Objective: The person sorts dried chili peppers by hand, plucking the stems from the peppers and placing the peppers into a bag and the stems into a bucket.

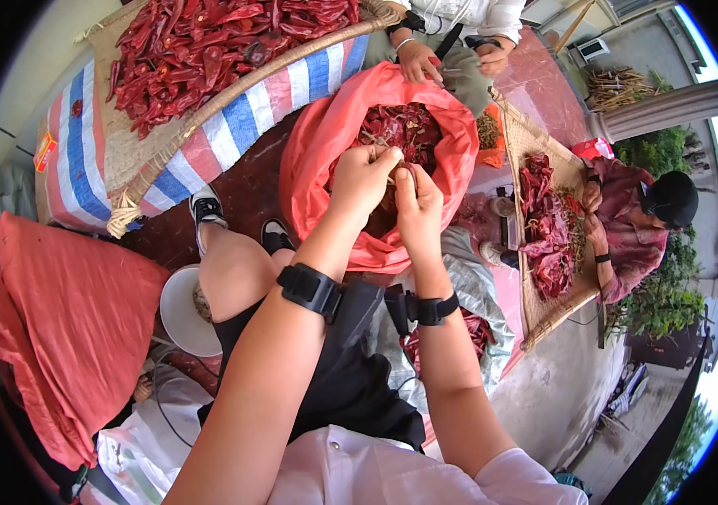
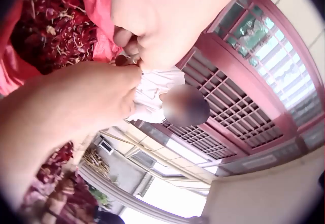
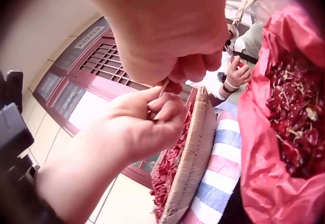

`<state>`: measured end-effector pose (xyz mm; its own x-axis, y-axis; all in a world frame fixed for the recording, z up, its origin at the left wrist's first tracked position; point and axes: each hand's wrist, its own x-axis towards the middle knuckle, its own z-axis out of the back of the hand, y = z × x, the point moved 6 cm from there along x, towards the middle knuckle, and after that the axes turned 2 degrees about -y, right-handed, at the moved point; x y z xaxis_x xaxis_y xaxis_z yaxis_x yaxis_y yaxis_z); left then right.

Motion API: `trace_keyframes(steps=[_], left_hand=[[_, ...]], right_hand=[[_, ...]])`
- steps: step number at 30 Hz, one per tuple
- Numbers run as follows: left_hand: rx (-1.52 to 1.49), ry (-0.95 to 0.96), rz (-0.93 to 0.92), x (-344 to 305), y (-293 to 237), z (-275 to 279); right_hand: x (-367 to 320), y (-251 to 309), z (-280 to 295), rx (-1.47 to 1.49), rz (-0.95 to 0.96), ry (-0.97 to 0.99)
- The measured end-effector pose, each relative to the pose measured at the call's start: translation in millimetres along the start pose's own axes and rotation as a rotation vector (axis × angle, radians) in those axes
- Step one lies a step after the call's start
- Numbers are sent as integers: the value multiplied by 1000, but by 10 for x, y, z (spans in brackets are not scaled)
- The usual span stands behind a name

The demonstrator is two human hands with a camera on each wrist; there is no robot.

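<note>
Above the open red sack (image 1: 308,160), both hands meet fingertip to fingertip. The left hand (image 1: 365,181) pinches a thin pale stem (image 3: 164,87), seen between the fingers in the right wrist view. The right hand (image 1: 420,210) holds a small dark red pepper piece (image 2: 121,60) in its thumb and curled fingers, mostly hidden by the hands. Dried red peppers with pale stems (image 2: 66,25) lie inside the sack, below and beside the hands.
Upper left, a woven tray (image 1: 182,126) heaped with red peppers rests on striped cloth (image 1: 241,122). A person's hands (image 1: 418,61) are at the sack's far rim. Another person (image 1: 637,227) works at a right-hand tray (image 1: 536,332). A white bucket (image 1: 186,316) stands lower left.
</note>
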<state>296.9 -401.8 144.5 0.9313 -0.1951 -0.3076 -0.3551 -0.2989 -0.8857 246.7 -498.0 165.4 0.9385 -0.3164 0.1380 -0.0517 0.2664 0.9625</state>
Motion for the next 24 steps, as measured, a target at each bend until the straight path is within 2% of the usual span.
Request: trace_keyframes(steps=[1, 2, 4, 10, 12, 16, 18, 20, 22, 23, 24], left_hand=[[-56, 91, 136, -7, 79, -14], [-56, 87, 136, 4, 77, 29], [-297, 325, 375, -43, 158, -86], [-365, 480, 555, -132, 209, -175], [-565, 567, 689, -203, 245, -255], [-628, 564, 669, -243, 305, -331], [-556, 476, 558, -213, 298, -309], [-154, 302, 217, -143, 200, -192], [488, -77, -288, -17, -16, 26], [291, -62, -294, 28, 9, 40], [292, -63, -291, 21, -2, 68]], right_hand=[[-18, 16, 27, 27, -19, 44], [-23, -23, 55, 97, -47, 106], [-58, -61, 108, 221, -125, 214], [-140, -8, 227, 281, -124, 306], [-144, 41, 274, 281, -122, 313], [-185, 46, 316, 328, -127, 313], [-226, 0, 284, 337, -124, 285], [-274, -108, 303, 276, -137, 195], [-343, -133, 309, 283, -145, 197], [-383, -140, 355, 266, -139, 145], [-426, -150, 416, 248, -132, 89]])
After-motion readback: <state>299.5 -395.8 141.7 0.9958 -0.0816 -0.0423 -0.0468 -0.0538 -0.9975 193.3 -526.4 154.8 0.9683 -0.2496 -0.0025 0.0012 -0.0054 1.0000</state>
